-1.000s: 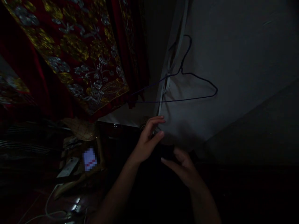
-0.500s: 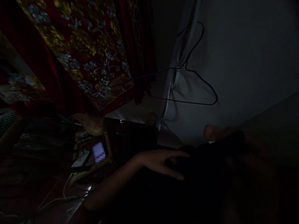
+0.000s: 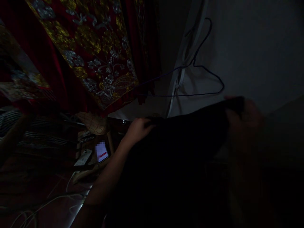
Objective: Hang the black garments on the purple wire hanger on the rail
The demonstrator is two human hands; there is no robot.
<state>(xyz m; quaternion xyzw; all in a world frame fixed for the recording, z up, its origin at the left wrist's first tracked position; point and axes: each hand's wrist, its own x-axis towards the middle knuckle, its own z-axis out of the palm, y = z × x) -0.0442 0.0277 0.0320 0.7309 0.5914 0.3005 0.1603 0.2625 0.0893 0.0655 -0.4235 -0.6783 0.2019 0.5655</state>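
A large black cloth [image 3: 180, 142], perhaps a garment, is stretched between my two hands. My left hand [image 3: 140, 128] pinches its upper left edge. At the upper right corner, my right hand [image 3: 245, 115] grips the cloth with fingers wrapped over it; that hand is dim and slightly blurred. Just above the cloth, a thin dark clothes hanger [image 3: 196, 65] hangs bare in front of the pale wall. The lower part of the cloth melts into the dark, so its shape and kind cannot be made out.
A red cloth with gold and silver embroidery [image 3: 95, 47] hangs at the upper left. Below it, a lit phone [image 3: 102, 152] and a pale phone-like object [image 3: 84, 157] lie on a small wooden stand. White cables [image 3: 57, 198] trail at the lower left. The wall [image 3: 256, 47] rises at right.
Both hands have risen with the black cloth, and its top edge is now pulled out wide. My left hand, whose fingers lay spread on the cloth, has moved left and closed on its edge.
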